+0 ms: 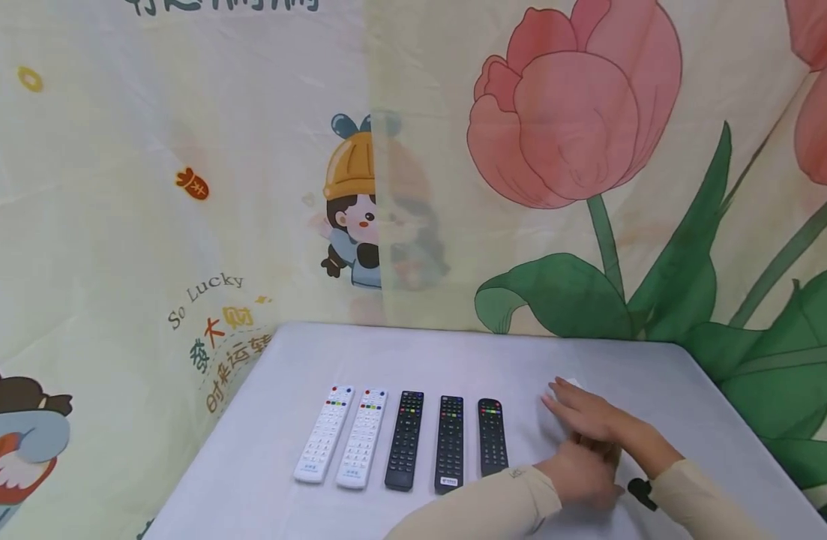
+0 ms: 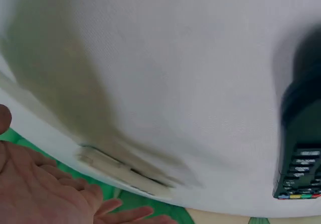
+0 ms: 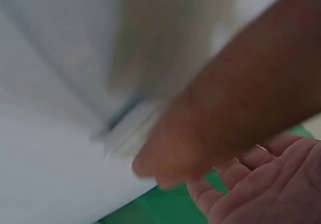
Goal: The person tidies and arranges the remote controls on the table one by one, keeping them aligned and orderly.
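My two hands overlap at the right of the table in the head view. The right hand (image 1: 585,412) lies over the left hand (image 1: 582,472), its fingers stretched toward the left. Beyond the fingertips shows a bit of a pale, flat, long object (image 1: 575,383), mostly hidden by the hand. That pale object (image 2: 125,175) lies on the cloth in the left wrist view, close to the open palm (image 2: 50,189). The right wrist view has blurred fingers (image 3: 170,138) right at its end (image 3: 133,133), while another palm (image 3: 271,184) faces up with relaxed fingers.
Left of my hands runs a row of two white remotes (image 1: 324,435) (image 1: 362,439) and three black remotes (image 1: 404,441) (image 1: 450,444) (image 1: 492,436). A white cloth covers the table (image 1: 251,487). A small black item (image 1: 641,493) sits by the right cuff. Printed curtains (image 1: 420,225) hang behind.
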Tool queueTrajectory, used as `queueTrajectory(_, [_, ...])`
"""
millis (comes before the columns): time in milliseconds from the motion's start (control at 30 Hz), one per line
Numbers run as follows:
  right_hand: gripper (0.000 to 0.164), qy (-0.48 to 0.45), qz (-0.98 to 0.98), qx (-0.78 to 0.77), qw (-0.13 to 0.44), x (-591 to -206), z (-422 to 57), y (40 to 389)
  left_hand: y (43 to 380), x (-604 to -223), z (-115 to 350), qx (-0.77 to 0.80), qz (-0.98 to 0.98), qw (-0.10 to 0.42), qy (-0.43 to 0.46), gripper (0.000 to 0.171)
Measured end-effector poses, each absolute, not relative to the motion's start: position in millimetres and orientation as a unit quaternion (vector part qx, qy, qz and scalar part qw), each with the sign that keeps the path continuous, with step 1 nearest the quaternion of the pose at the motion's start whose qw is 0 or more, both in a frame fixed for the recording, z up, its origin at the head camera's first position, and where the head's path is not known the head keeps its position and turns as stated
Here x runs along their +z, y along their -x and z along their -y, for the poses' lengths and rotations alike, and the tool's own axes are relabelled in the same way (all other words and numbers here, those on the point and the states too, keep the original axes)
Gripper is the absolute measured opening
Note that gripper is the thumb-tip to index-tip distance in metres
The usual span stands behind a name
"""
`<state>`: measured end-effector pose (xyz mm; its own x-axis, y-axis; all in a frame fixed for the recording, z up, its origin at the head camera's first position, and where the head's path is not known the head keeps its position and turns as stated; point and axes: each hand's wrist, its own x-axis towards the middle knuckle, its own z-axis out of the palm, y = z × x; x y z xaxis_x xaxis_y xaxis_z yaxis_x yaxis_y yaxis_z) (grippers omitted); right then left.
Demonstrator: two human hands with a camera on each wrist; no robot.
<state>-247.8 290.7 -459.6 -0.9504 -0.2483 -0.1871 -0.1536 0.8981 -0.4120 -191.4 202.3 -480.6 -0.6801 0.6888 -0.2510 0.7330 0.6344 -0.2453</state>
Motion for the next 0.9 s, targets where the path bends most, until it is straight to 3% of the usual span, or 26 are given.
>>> queueTrajectory(133, [0.087, 0.1, -0.961, -0.217, 0.137, -453, -301, 255, 197, -480, -206, -0.14, -0.913, 0.077, -0.374, 0.063])
queueTrajectory(433, [0.087, 0.079, -0.947, -0.253, 0.184, -454, -320, 265, 206, -488, -212, -0.159, -0.91, 0.037, -0.382, 0.064])
queueTrajectory(733, [0.094, 0.056, -0.943, -0.265, 0.193, -462, -317, 269, 220, -496, -217, -0.101, -0.924, 0.095, -0.356, 0.069])
queueTrajectory(900, [0.095, 0.05, -0.951, -0.241, 0.187, -462, -321, 268, 217, -489, -215, -0.113, -0.918, 0.1, -0.366, 0.07])
